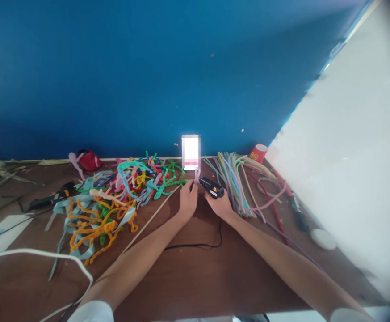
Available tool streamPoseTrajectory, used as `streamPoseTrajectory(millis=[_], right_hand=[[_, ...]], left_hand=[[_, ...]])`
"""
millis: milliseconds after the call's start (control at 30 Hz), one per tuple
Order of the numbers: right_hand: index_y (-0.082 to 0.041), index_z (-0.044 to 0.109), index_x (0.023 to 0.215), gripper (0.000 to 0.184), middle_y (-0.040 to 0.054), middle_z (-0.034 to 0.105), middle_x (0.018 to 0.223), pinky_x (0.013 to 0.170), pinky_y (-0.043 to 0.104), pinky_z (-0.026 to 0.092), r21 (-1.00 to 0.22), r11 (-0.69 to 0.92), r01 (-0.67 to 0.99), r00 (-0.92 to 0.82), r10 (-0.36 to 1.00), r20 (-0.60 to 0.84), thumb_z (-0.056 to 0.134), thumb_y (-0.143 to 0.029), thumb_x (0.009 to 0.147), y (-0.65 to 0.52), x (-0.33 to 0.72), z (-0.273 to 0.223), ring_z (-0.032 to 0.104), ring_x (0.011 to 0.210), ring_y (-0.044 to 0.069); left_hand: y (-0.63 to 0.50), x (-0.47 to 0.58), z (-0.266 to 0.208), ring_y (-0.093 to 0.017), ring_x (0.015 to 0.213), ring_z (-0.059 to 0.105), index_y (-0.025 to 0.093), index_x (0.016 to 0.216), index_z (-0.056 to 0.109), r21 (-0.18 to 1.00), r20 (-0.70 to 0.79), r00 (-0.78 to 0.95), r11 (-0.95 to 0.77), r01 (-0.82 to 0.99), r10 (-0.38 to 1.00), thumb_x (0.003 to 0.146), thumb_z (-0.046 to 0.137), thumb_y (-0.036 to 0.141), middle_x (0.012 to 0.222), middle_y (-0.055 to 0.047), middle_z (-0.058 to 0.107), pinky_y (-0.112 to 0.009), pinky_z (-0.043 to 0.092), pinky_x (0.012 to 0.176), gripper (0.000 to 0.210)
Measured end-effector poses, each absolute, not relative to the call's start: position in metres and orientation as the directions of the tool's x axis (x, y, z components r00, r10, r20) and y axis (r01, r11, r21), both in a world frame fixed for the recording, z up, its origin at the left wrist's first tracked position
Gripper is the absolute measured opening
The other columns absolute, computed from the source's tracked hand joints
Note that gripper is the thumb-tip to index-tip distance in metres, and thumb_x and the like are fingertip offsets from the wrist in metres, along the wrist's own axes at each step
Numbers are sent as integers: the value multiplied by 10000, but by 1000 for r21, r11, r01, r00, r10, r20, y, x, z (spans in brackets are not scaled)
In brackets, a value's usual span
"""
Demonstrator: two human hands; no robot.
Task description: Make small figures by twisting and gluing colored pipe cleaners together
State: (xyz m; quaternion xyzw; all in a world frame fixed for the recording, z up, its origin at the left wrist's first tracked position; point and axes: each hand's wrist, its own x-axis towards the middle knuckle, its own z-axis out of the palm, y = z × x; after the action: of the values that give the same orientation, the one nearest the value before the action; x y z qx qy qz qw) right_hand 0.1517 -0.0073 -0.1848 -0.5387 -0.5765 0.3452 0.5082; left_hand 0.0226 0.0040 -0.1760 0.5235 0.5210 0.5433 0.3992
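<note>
My right hand (220, 205) is wrapped round a black glue gun (211, 186) with an orange mark on its side. The gun's tip points left, close to a small pale pink pipe cleaner piece (197, 174). That piece is pinched in the fingers of my left hand (189, 197). Whether the tip touches it, I cannot tell. A black cord (195, 245) hangs from the gun and curves over the brown table (195, 281). Just behind my hands a bright, blurred-out screen (190, 151) stands upright against the blue wall.
On the left lies a tangle of coloured pipe cleaners (109, 226), with a second dark tool (49, 200) beside it. A bundle of pastel pipe cleaners (231, 179) lies right of my hands. A red cup (258, 153) sits at the back. A white cable (40, 253) crosses the left front.
</note>
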Motion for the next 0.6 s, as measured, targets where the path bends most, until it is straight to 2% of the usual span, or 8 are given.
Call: streamPoseTrajectory(millis=[600], right_hand=[[-184, 525, 588, 165, -28, 514, 545, 524, 265, 391, -941, 178, 290, 63, 977, 204, 607, -261, 709, -11, 151, -185, 452, 535, 120]], left_hand=[[3, 22, -175, -132, 658, 477, 171, 740, 598, 986, 151, -121, -140, 91, 981, 913, 507, 322, 669, 9, 542, -249, 390, 667, 247]])
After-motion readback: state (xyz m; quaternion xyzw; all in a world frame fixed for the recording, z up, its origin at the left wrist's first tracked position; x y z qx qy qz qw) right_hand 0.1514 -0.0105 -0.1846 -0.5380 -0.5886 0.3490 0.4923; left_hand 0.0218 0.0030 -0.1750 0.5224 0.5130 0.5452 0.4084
